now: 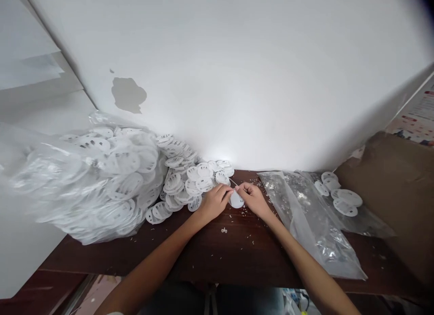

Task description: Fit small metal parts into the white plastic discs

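Near the middle of the dark wooden table, a round white plastic disc (236, 200) sits between my two hands, just above or on the tabletop. My left hand (214, 202) pinches its upper left edge. My right hand (253, 200) is closed at the upper right of the disc, its thumb and forefinger pinched around a thin pale rod (233, 182) that points up and left. The fingers cover part of the disc's rim. Left of my hands lies a loose pile of slotted white discs (204, 183).
A large clear bag (111, 183) full of similar discs fills the left side. To the right, a clear plastic bag (301, 215) holds tiny metallic-looking bits. Several discs (349, 198) lie near a brown cardboard panel (389, 183). Small white scraps (224, 231) dot the table (203, 265). A white wall (254, 79) stands behind.
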Motion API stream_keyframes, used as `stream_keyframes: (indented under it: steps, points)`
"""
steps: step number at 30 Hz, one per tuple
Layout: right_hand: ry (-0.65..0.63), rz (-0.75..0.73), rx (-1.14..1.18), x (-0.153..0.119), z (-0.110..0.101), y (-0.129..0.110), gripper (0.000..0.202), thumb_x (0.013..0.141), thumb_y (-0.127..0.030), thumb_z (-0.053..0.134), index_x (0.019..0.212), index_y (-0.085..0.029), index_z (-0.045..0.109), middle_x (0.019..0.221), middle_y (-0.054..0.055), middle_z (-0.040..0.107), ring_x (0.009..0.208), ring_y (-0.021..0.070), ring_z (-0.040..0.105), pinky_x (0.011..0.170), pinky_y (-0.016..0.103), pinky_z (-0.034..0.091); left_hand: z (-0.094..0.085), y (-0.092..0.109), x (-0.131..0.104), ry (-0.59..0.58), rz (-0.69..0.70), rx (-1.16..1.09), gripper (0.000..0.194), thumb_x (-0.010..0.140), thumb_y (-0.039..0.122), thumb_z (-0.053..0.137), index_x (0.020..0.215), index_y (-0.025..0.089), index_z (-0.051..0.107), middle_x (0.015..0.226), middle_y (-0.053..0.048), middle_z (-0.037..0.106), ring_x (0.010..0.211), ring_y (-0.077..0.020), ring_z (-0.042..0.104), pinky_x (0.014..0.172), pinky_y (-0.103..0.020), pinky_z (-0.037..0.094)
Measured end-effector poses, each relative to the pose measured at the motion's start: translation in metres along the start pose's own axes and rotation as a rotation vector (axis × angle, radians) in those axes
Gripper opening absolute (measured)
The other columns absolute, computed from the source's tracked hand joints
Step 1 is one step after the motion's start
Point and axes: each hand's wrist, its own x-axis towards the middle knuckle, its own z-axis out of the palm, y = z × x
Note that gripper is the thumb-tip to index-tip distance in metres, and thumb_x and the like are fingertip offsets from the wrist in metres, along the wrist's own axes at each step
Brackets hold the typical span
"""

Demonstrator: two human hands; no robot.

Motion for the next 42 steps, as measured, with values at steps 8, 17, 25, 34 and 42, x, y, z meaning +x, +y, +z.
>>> stream_keyframes:
  steps: [8,17,25,34,42]
  points:
    - [-0.102,0.136,0.432,-0.013,0.011,0.006,0.045,0.089,-0.066,0.068,0.083,-0.023,0.054,0.052,-0.008,0.046,0.041,0.0095,0.038,0.041,0.023,0.033,-0.013,-0.003,0.006,-0.063,0.133,0.124,0.021,0.104,0.029,0.051,0.100,0.021,0.070,0.096,-0.009,0.071,0.096,-0.0228,0.068,0.089,-0.036,0.055]
    - [0.176,-0.086,0.579,-0.007,0.005,0.000,0.037,0.095,-0.060,0.063,0.093,-0.024,0.057,0.058,-0.007,0.052,0.045,0.0105,0.044,0.046,0.023,0.037,0.020,0.032,0.013,0.268,-0.603,-0.855,0.043,0.097,0.052,0.061,0.133,0.027,0.062,0.139,-0.010,0.064,0.121,-0.0256,0.064,0.087,-0.035,0.058]
    - [0.395,-0.080,0.495,0.005,-0.016,0.004,0.042,0.084,-0.054,0.078,0.075,-0.024,0.051,0.055,-0.008,0.043,0.046,0.0105,0.036,0.045,0.025,0.033,0.042,0.043,0.028,0.212,-0.666,-1.219,0.038,0.084,0.032,0.080,0.119,0.022,0.071,0.127,-0.008,0.072,0.120,-0.0258,0.067,0.104,-0.039,0.052]
    - [0.393,-0.110,0.591,0.010,-0.025,0.009,0.059,0.095,-0.076,0.046,0.072,-0.022,0.058,0.053,-0.004,0.041,0.047,0.0130,0.039,0.047,0.028,0.039,0.055,0.035,0.010,0.070,-0.738,-1.234,0.052,0.081,0.029,0.078,0.131,0.024,0.064,0.118,-0.008,0.072,0.090,-0.0211,0.075,0.072,-0.028,0.054]
    - [0.433,-0.084,0.255,-0.006,-0.009,0.001,0.057,0.096,-0.075,0.045,0.078,-0.023,0.061,0.062,0.001,0.058,0.053,0.0156,0.052,0.051,0.028,0.046,0.056,0.036,0.010,0.134,-0.799,-1.263,0.048,0.079,0.033,0.079,0.123,0.020,0.065,0.107,-0.007,0.075,0.086,-0.0208,0.074,0.073,-0.030,0.054]
